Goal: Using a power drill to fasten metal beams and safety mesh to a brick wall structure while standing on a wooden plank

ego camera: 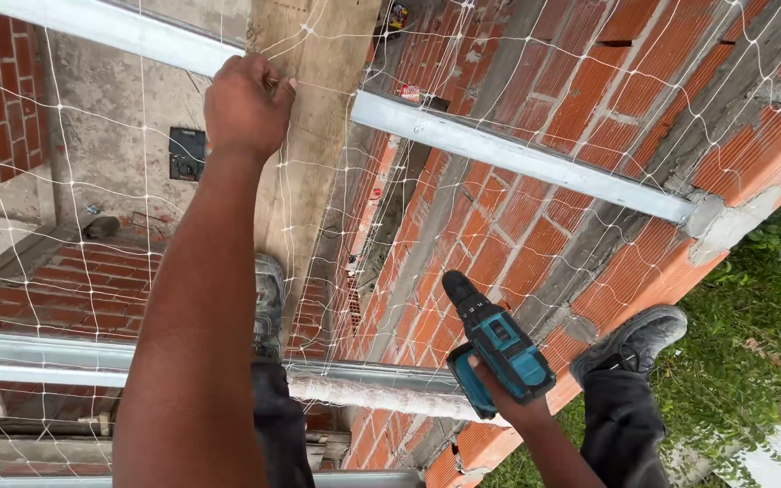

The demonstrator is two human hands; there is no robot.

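My left hand [244, 101] is raised and closed on strands of a white net [463, 226] where it meets a wooden post [311, 136] and a metal rail [517, 155]. My right hand [510, 405] hangs low and grips a teal and black cordless drill [494, 348], its chuck pointing up toward the brick wall. The net stretches across the whole opening in front of me.
A red brick wall [589, 99] drops away below. My two dark shoes [633, 339] rest on the wall's ledge and on a lower metal rail [47, 357]. Grass [761, 325] lies far below at the right. A brick floor [56, 289] shows at the lower left.
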